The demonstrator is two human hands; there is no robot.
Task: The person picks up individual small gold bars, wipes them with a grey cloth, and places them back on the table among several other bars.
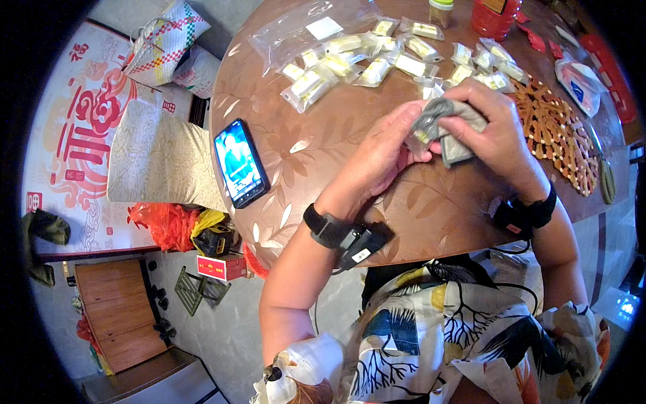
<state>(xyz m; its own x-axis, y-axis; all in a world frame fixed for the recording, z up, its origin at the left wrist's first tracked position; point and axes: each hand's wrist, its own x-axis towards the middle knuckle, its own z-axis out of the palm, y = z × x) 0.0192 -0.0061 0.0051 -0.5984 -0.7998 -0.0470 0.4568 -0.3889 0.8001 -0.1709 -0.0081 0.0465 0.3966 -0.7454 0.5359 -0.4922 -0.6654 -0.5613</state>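
My left hand (383,149) holds a small clear plastic packet (420,144) with something yellowish inside, mostly covered by fingers and cloth. In my right hand (499,129) is a folded grey cloth (460,147), pressed against that packet. Both hands meet above the round brown table (308,166). Just beyond them lie several small clear packets with pale yellow contents, among them one packet (376,71) in the larger group and another packet (460,74) toward the right. A large clear plastic bag (282,43) with a white label lies behind the larger group.
A lit smartphone (241,161) lies near the table's left edge. Right of my hands is a brown openwork mat (550,126). At the back stand a lidded jar (441,14) and a red container (494,20). A cream-covered chair (161,156) stands left of the table.
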